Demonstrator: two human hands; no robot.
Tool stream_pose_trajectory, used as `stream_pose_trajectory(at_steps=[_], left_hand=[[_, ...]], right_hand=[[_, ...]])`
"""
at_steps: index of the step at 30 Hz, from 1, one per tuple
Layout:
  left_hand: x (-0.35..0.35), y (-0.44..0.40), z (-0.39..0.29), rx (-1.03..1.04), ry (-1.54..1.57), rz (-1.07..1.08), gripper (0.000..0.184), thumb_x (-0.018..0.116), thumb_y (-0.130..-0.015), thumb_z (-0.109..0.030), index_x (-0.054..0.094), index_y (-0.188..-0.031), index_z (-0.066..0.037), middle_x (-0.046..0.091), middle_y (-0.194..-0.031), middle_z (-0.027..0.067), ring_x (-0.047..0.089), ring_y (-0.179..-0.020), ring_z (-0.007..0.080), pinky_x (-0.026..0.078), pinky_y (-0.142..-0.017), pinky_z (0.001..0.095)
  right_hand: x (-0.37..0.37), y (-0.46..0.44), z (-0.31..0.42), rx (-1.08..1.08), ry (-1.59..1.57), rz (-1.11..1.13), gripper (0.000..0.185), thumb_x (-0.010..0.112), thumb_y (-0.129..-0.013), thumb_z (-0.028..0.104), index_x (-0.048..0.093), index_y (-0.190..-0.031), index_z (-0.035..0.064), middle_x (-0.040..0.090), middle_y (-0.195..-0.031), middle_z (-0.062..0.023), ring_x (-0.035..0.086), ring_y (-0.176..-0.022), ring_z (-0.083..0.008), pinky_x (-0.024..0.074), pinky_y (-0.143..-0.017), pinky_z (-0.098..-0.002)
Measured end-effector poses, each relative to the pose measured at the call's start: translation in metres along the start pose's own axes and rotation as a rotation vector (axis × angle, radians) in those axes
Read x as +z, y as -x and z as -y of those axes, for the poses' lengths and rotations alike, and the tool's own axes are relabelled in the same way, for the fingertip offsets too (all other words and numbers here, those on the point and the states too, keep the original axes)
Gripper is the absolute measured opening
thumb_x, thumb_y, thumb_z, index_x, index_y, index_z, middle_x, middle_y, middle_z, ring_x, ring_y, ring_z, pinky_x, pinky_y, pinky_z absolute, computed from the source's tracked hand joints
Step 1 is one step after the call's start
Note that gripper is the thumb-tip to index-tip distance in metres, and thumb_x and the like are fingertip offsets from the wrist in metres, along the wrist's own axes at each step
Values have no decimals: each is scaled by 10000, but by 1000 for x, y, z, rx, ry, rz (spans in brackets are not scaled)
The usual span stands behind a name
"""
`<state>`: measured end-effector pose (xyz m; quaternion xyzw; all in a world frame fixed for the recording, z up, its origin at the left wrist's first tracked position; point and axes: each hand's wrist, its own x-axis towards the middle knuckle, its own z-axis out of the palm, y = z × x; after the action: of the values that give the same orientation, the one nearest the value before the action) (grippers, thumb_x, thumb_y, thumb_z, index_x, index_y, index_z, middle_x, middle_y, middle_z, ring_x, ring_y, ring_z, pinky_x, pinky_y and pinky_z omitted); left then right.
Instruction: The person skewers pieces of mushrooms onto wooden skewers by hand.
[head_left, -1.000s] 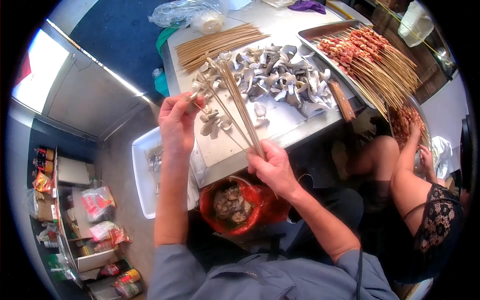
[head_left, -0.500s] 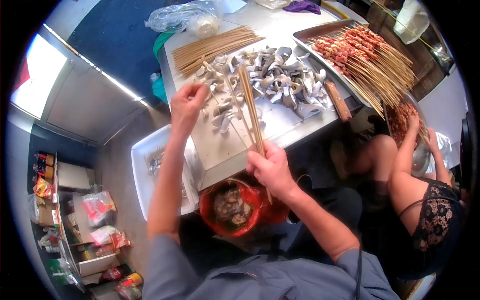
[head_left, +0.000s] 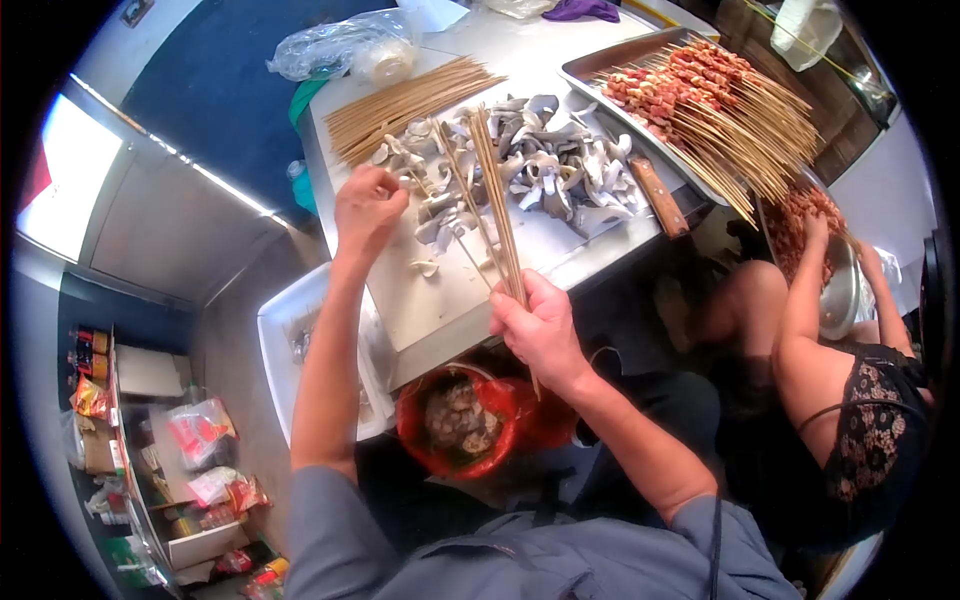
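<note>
My right hand (head_left: 543, 328) is wrapped round a bundle of bamboo skewers (head_left: 497, 205), their upper ends pointing away from me over the table. A few skewers splay out to the left of the bundle. My left hand (head_left: 370, 212) hovers at the left side of the mushroom pieces, fingers curled together; whatever they may pinch is hidden. Torn grey-white oyster mushroom pieces (head_left: 565, 165) lie heaped on the white table (head_left: 420, 310), with one small piece (head_left: 424, 268) apart near the front.
Loose skewers (head_left: 410, 105) lie behind the mushrooms. A wooden-handled cleaver (head_left: 658, 196) rests beside a metal tray (head_left: 585, 72) of meat skewers (head_left: 690, 85). Below are a white bin (head_left: 275, 340) and red-lined bucket (head_left: 410, 430). At right, a co-worker's hands (head_left: 818, 228) reach into a meat bowl (head_left: 840, 300).
The whole view has shifted slightly. My left hand has turned and moved a little lower beside the mushrooms. My right hand keeps its hold on the skewers.
</note>
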<state>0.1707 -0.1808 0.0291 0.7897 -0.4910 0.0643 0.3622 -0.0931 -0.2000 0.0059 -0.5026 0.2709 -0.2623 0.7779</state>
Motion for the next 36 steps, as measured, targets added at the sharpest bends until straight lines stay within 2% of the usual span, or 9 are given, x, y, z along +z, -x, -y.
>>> stream_pose_trajectory(at_steps=[4, 6, 8, 9, 16, 17, 27, 33, 36], left_hand=[[-13, 11, 4, -173, 360, -8, 125, 684, -758, -95, 586, -716, -31, 622, -780, 28, 530, -570, 89, 426, -545, 254], [-17, 17, 1, -258, 474, 18, 94, 652, -818, -82, 587, -788, -20, 658, -846, 60, 540, -572, 72, 425, -535, 231], [-23, 26, -9, -346, 912, -31, 82, 641, -864, -52, 569, -856, -11, 667, -926, 114, 561, -607, 107, 436, -564, 216], [-25, 30, -9, -351, 1002, -39, 65, 591, -878, -15, 570, -937, 5, 670, -923, 132, 634, -678, 164, 506, -603, 258], [-29, 53, 5, -506, 1383, -78, 96, 549, -931, -39, 590, -993, 22, 658, -1036, 195, 683, -904, 272, 584, -791, 346], [-30, 54, 7, -502, 1410, -74, 97, 539, -942, -46, 583, -997, 21, 648, -1072, 216, 672, -960, 297, 578, -844, 373], [-36, 57, -6, -493, 1476, -113, 45, 530, -936, -31, 557, -952, 1, 635, -1095, 233, 662, -982, 308, 566, -866, 382], [-30, 62, -10, -481, 1430, -125, 24, 547, -918, -20, 554, -895, -20, 647, -1072, 223, 665, -963, 303, 554, -863, 378], [-27, 66, -13, -437, 1412, -43, 24, 573, -882, 5, 557, -875, -11, 663, -1010, 195, 669, -938, 291, 534, -871, 377]], right_hand=[[0, 0, 0, -10, 28, 13, 107, 559, -896, 111, 549, -840, 20, 581, -657, -17, 520, -574, -75, 418, -519, -230], [1, 0, 0, -6, 35, 11, 109, 558, -894, 111, 551, -839, 18, 581, -656, -17, 521, -575, -76, 420, -522, -231], [2, 1, -1, 12, 72, 26, 110, 562, -887, 112, 561, -837, 15, 581, -651, -16, 521, -576, -81, 424, -530, -245], [2, 1, -1, 11, 72, 27, 110, 562, -887, 112, 561, -837, 15, 581, -651, -16, 521, -576, -81, 424, -530, -245], [7, 4, -6, 23, 178, 123, 115, 564, -869, 115, 578, -851, 3, 597, -650, -31, 547, -594, -97, 443, -553, -265], [8, 4, -7, 39, 187, 137, 118, 564, -868, 116, 580, -857, 0, 600, -652, -34, 551, -596, -97, 445, -554, -265], [10, 6, -10, 39, 190, 146, 118, 566, -881, 117, 584, -871, 1, 601, -655, -30, 547, -587, -92, 441, -541, -255], [10, 7, -10, 17, 178, 134, 110, 564, -884, 109, 583, -869, 2, 593, -648, -27, 546, -587, -90, 440, -541, -253], [10, 7, -10, 14, 183, 122, 119, 564, -885, 118, 582, -861, 2, 590, -646, -27, 543, -584, -93, 437, -539, -256]])
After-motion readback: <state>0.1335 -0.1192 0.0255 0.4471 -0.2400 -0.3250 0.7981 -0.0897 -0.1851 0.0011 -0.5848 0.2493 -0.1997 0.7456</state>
